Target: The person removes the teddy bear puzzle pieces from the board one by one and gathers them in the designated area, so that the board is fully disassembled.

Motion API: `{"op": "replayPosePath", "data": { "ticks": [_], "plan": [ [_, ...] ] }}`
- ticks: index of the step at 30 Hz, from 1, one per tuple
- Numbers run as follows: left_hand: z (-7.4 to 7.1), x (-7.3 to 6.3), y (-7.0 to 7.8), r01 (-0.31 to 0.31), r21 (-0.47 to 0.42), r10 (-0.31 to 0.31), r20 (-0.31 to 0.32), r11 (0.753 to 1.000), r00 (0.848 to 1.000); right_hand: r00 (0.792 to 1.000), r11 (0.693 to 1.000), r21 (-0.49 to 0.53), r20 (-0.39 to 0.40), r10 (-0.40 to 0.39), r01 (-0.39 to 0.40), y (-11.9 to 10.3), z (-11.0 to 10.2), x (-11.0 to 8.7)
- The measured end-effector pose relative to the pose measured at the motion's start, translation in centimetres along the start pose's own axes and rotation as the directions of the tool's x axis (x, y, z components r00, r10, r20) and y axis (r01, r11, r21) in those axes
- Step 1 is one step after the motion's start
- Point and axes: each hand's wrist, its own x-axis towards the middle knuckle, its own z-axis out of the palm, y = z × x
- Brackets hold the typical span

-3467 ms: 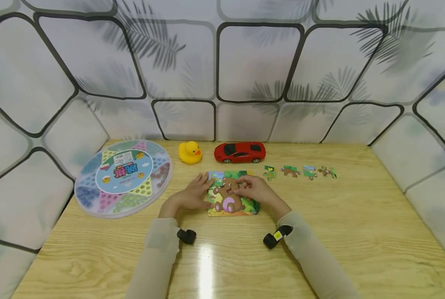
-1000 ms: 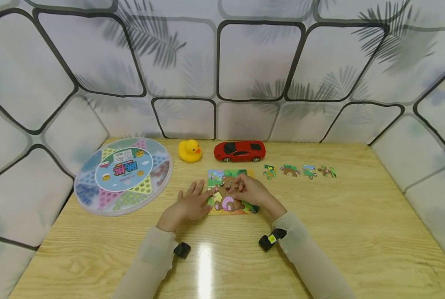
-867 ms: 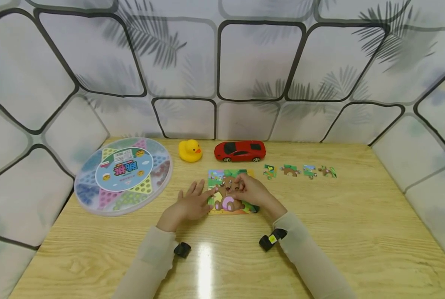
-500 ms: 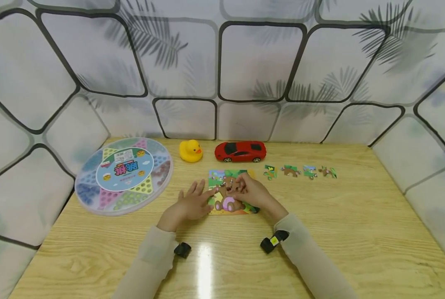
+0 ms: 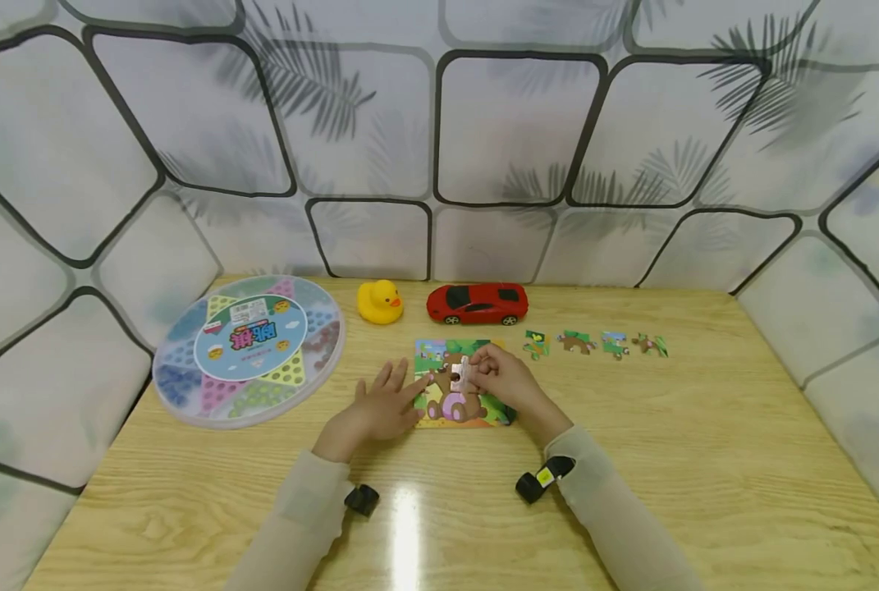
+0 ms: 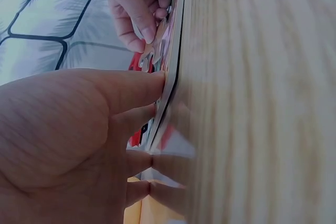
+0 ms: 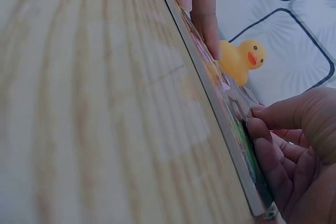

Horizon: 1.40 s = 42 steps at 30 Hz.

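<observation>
A bear jigsaw puzzle (image 5: 439,416) in a flat board lies on the table between both hands. My right hand (image 5: 511,382) pinches a puzzle piece (image 5: 459,375) between thumb and fingers, just over the bear's middle. The piece is tilted and catches the light; in the left wrist view this knobbed piece (image 6: 151,56) stands up off the board. My left hand (image 5: 383,408) is at the board's left edge, index finger and thumb touching it, the other fingers spread over the table. In the right wrist view, fingers of the right hand (image 7: 296,148) hide part of the board.
Several loose puzzle pieces (image 5: 576,341) lie in a row right of the board. Behind it stand a yellow rubber duck (image 5: 380,302) and a red toy car (image 5: 478,304). A round Chinese checkers set (image 5: 250,351) lies at the left. A patterned cloth wall rises behind the table.
Compared with 3.5 s ago, my left hand has drawn back toward the near left of the board. The piece in my right hand has tipped up since half a second ago, its face now pale with glare.
</observation>
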Motion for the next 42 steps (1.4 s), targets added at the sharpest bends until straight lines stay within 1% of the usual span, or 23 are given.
{"op": "replayPosePath", "data": {
  "ticks": [3,7,13,17,21,23,25,28,32,35,38,42],
  "plan": [
    [0.2,0.0,0.0,0.004,-0.002,-0.004,0.015,1.000,1.000,1.000,1.000,0.014,-0.005,0.021,-0.021,-0.1,0.0,-0.2],
    [0.4,0.2,-0.1,0.010,-0.030,-0.009,0.045,0.999,0.999,0.999,0.999,0.021,-0.015,0.033,-0.033,-0.1,0.1,-0.2],
    [0.3,0.3,-0.2,0.022,-0.055,-0.017,0.086,0.998,0.996,0.999,1.000,0.007,-0.042,0.025,-0.025,0.0,0.2,-0.1],
    [0.4,0.3,-0.3,0.036,-0.055,-0.031,0.090,0.998,0.995,0.998,1.000,0.005,-0.058,0.010,-0.010,0.1,0.3,0.0],
    [0.4,0.5,-0.3,0.045,-0.056,-0.040,0.097,0.997,0.994,0.997,1.000,0.026,-0.078,0.013,-0.011,0.1,0.4,0.0],
    [0.4,0.5,-0.3,0.038,-0.054,-0.033,0.092,0.998,0.995,0.996,0.999,0.034,-0.085,0.019,-0.017,0.1,0.4,0.0],
    [0.3,0.5,-0.3,0.029,-0.047,-0.025,0.086,0.998,0.996,0.996,0.998,0.066,-0.080,0.027,-0.022,0.1,0.4,0.0],
    [0.3,0.4,-0.3,0.015,-0.034,-0.013,0.069,0.999,0.998,0.997,0.988,0.152,-0.054,0.048,-0.039,0.3,0.2,0.0],
    [0.3,0.4,-0.3,0.024,-0.038,-0.021,0.070,0.999,0.997,0.997,0.955,0.287,-0.007,0.078,-0.072,0.4,-0.4,-0.2],
    [0.5,0.5,-0.3,0.040,-0.054,-0.036,0.077,0.998,0.996,0.997,0.937,0.341,0.003,0.079,-0.075,0.5,-1.2,-0.6],
    [0.4,0.5,-0.3,0.050,-0.057,-0.045,0.087,0.997,0.995,0.999,0.944,0.328,-0.017,0.047,-0.039,0.6,-2.3,-1.0],
    [0.2,0.4,-0.2,0.038,-0.057,-0.033,0.085,0.998,0.996,0.998,0.956,0.295,-0.049,0.026,-0.010,1.2,-4.0,-1.5]
  ]
}}
